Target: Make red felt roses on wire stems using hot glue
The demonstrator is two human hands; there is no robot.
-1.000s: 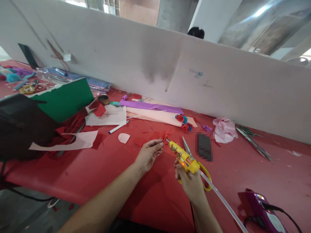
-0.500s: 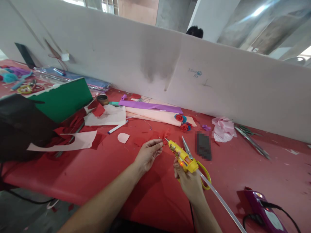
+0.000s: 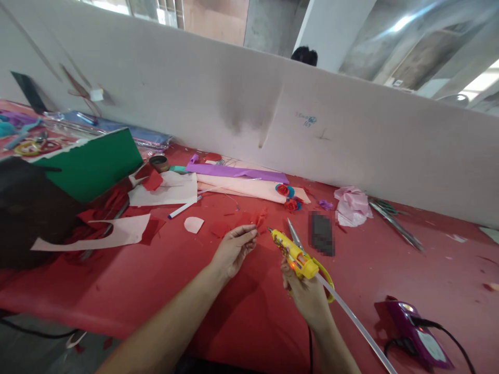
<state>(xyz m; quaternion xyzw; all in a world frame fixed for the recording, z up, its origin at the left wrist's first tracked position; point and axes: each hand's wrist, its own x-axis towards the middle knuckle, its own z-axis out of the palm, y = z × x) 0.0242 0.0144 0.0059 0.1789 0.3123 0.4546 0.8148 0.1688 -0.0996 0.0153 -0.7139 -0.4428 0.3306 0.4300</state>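
My left hand (image 3: 236,250) pinches a small red paper piece (image 3: 261,218) between thumb and fingertips, above the red table (image 3: 187,291). My right hand (image 3: 306,296) is wrapped round the handle of a yellow glue gun (image 3: 294,254), its nozzle pointing toward the red piece but apart from it. A long clear glue stick sticks out of the gun's back end, and a small orange light glows on its side. Scissors with yellow handles (image 3: 326,275) lie on the table, partly hidden behind the gun. Two red paper roses with blue (image 3: 284,190) lie farther back.
A purple power strip (image 3: 419,332) with plugged cords lies at right. A blurred dark object (image 3: 323,234), crumpled pink paper (image 3: 353,206) and metal tool (image 3: 397,226) lie nearby. Paper sheets (image 3: 167,188), a marker (image 3: 185,206) and green board (image 3: 93,166) are left. A white partition (image 3: 187,88) stands behind.
My right hand has drawn the glue gun slightly away from the red piece, widening the gap at the nozzle. My left hand still pinches the piece. The whole view has shifted a little.
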